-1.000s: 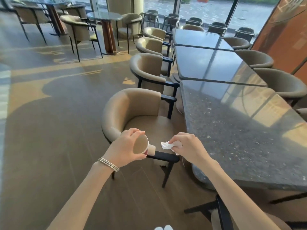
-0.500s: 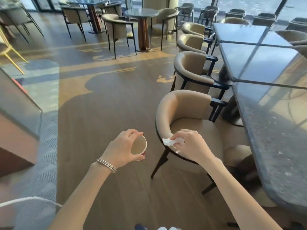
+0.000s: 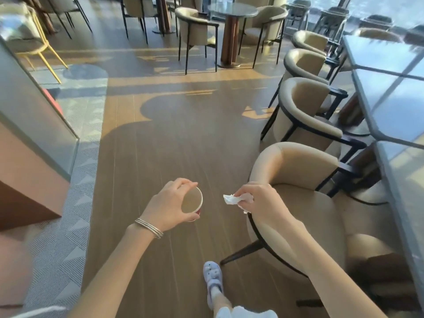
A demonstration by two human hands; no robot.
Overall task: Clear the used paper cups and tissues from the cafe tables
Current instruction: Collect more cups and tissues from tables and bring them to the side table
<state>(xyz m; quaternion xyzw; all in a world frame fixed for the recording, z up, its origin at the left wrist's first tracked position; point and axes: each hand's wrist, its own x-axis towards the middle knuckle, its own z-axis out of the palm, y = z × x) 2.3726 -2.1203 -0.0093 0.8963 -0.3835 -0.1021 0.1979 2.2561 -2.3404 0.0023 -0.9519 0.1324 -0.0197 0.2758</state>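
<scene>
Both arms outstretched, left hand (image 3: 170, 203) curled in a grip, right hand (image 3: 261, 203) pinched closed.

A cafe dining room: a round pedestal table (image 3: 232, 8) ringed with beige tub chairs (image 3: 302, 115), a long row of glossy dark tables (image 3: 390, 97) down the right, wood-plank floor (image 3: 183, 143), tall windows (image 3: 367, 5) at the far end, sunlight striping the boards
</scene>
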